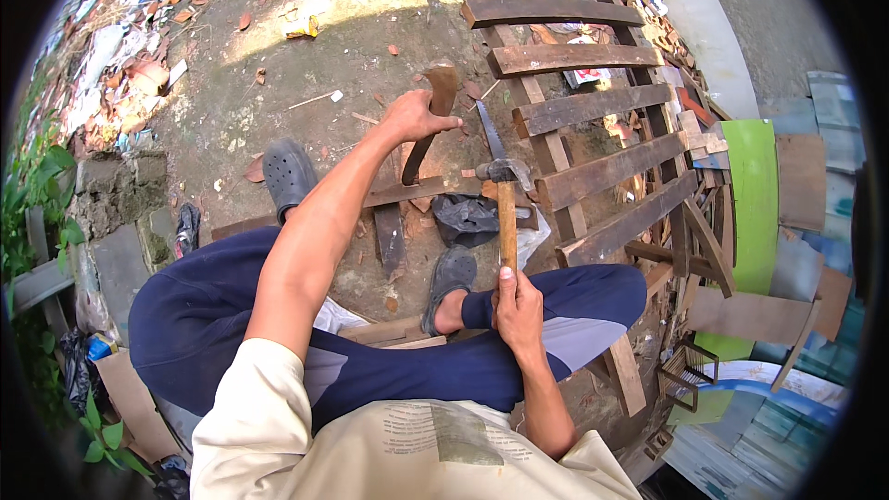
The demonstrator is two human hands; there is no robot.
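Note:
My left hand [419,120] is closed round a curved, dark wooden piece [442,85], its thumb lying across the wood. The piece stands roughly upright, its lower end at a flat wooden strip [419,189] between my feet. In my right hand [517,311] is a hammer [507,222], gripped low on its wooden handle, the metal head pointing away from me. Just beyond the hammer head lies a saw blade [489,128]; its handle is hidden. A black plastic bag [463,218] sits on the ground below the hammer head.
A slatted wooden frame [602,111] stretches along my right. Beyond it are scrap boards and a green panel [748,222]. Leaves and litter [120,74] cover the far left ground, near a broken block wall [120,185]. My shoes [289,176] flank the work area.

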